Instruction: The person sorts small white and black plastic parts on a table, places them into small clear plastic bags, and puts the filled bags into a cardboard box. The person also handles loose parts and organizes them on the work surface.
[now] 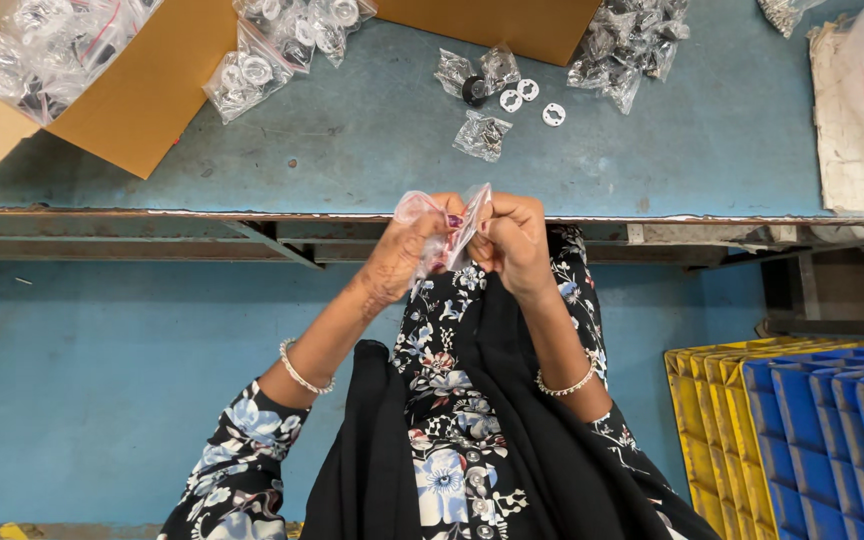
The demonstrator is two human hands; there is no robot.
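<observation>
While both hands meet at the near edge of the desk, this is how things stand:

Left hand: the left hand (pixel 402 255) is raised in front of the person's chest, its fingers (pixel 430 222) pinched together on one side of a small clear plastic bag (pixel 449 232).

Right hand: the right hand (pixel 514 240) faces it, fingers (pixel 484 222) closed on the other side of the same bag, so the bag is clamped between the two hands.

Bag in hand: thin, crumpled and see-through, held upright just over the desk's front edge; what is inside it I cannot tell.

Wrists: a beaded bracelet (pixel 297 372) on the left, another bracelet (pixel 567 385) on the right, over floral sleeves.

Desk: a worn blue desk (pixel 372 150) with a chipped front edge.

Loose parts: three small white rings (pixel 528 98) and a black ring (pixel 474 91) lie on the desk beyond the hands, with a small filled bag (pixel 481 135) just beside them.

Heaps: a pile of filled clear bags (pixel 630 45) to the right of the rings, another pile (pixel 287 45) to the left.

Box: an open cardboard box (pixel 142 90) at the far left, more filled bags lying in it.

Floor side: stacked yellow and blue plastic crates (pixel 802 440) stand low on the right, well apart from the hands.
</observation>
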